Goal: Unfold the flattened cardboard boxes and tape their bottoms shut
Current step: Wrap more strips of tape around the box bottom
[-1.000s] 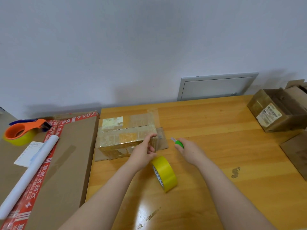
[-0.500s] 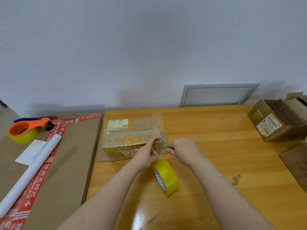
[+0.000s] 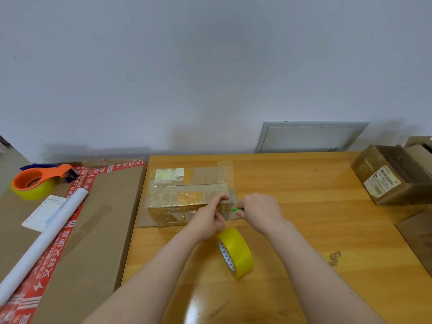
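A small cardboard box [image 3: 187, 192] covered in clear tape stands bottom-up on the wooden table [image 3: 304, 183]. My left hand [image 3: 210, 216] pinches the strip of clear tape at the box's right end. My right hand [image 3: 259, 212] grips a green cutter [image 3: 237, 209], whose tip points at that tape strip between the two hands. A yellow tape roll [image 3: 236, 252] stands on edge on the table just below my hands, its tape running up toward the box.
A large flat carton [image 3: 93, 242] with red printed tape lies at the left, carrying an orange tape dispenser [image 3: 35, 181], a white paper roll [image 3: 44, 242] and a card. An open box [image 3: 395, 176] and flat cardboard [image 3: 418, 237] sit at the right.
My right hand has moved left with the green cutter until its tip meets the tape beside my left hand. My left hand shifted slightly right along the box end.
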